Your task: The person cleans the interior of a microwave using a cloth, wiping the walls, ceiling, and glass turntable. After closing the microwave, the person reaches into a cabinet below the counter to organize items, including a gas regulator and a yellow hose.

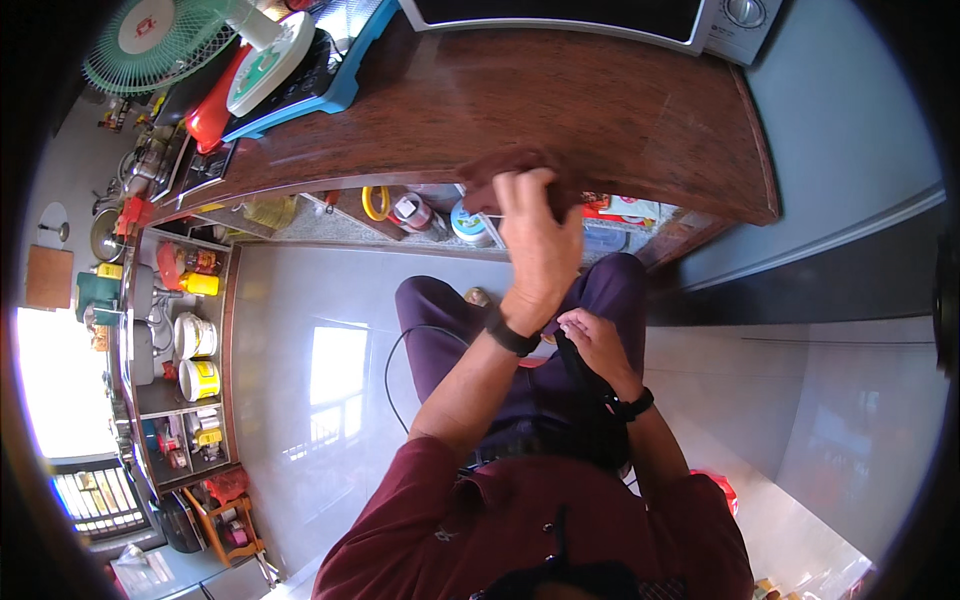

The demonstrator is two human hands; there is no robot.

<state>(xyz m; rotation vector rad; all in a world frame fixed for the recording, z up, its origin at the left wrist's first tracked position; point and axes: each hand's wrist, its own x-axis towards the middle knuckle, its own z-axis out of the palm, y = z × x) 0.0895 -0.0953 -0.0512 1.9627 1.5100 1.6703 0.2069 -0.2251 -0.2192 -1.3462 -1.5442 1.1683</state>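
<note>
A dark reddish-brown cloth (491, 176) is bunched at the front edge of the wooden-patterned countertop (450, 97). Gripping it from above is my left hand (538, 232), which wears a black wristband. My right hand (594, 341) is held low above my right thigh, fingers partly bent, beside a black strap (574, 360); whether it grips the strap is unclear. Below the counter edge, an open shelf holds a yellow tape roll (376, 202), a jar (412, 212) and a tub with a blue and white lid (468, 223).
A microwave oven (562, 19) stands at the counter's back. To the left are a green fan (161, 45) and a blue-edged cooktop (341, 90). A grey appliance or cabinet side (847, 150) rises at the right. Open shelves with white buckets (196, 336) line the left wall.
</note>
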